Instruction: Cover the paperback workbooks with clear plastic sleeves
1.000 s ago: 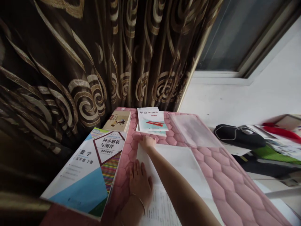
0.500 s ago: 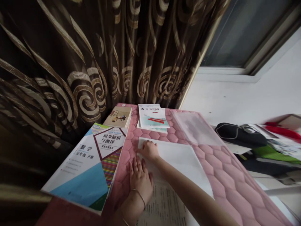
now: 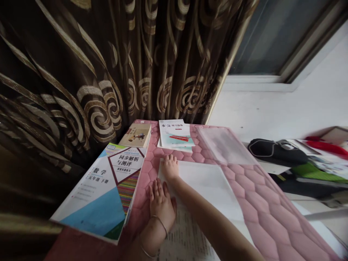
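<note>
A large blank white sheet [image 3: 209,188] lies on the pink cloth, with a page of printed text [image 3: 187,235] along its near side. My left hand [image 3: 163,206], a thin bangle at the wrist, rests flat over the left edge of the paper, fingers stretched forward. Just beyond it, my right hand [image 3: 170,168] presses flat on the sheet's far left corner, its fingers pointing away from me. Neither hand grips anything. The right forearm crosses over the sheet and hides part of it and of the text.
A mathematics workbook [image 3: 100,195] lies to the left. Behind it are a tan book [image 3: 136,135] and a white calligraphy booklet [image 3: 176,135]. A translucent plastic sheet [image 3: 220,145] is at the far right. Curtains [image 3: 146,65] hang behind the table; black, green and red items [image 3: 280,154] lie beyond its right side.
My right hand has shifted slightly left and forward at the sheet's far corner, its fingers straightening from a curled pose. My left hand stays almost in place. The view has shifted slightly.
</note>
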`<state>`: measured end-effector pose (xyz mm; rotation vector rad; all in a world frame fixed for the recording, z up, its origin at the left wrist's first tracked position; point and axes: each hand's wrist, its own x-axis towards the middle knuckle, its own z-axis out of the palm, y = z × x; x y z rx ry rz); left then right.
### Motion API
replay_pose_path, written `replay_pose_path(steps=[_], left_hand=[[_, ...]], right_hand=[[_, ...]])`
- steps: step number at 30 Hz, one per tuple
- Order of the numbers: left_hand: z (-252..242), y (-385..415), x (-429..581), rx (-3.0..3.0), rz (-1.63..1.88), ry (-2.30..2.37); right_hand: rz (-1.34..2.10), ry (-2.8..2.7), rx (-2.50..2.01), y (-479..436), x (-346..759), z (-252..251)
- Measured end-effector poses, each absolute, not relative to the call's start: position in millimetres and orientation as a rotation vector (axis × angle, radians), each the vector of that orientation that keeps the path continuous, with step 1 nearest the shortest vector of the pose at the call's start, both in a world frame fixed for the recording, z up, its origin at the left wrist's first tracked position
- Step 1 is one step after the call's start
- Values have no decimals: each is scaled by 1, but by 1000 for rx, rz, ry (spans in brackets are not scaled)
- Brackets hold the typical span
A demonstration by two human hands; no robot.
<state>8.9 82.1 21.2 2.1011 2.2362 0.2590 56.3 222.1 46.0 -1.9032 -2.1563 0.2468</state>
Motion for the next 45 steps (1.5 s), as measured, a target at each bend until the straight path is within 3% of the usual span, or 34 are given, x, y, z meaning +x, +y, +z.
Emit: replay_pose_path(steps=[9,18,20,26,36,45], left_hand=[[35,82,11,2160,100,2255],[50,77,19,2121,-22,2320],[58,77,38,2171,-24,2253],[62,99,137,2441,143,1478],[45,110,177,2404,228,1489],[46,109,177,2420,209,1503]], right_hand=[[421,-2392,-1741,153,208,29],[444,-2069,-1778,101,299,37],[484,-2018,-1732,105,301,37],[525,-1924,-1708,135,311,39],[270,-1757,-2025,172,329,31],[375,-1553,-2298,227,321,42]])
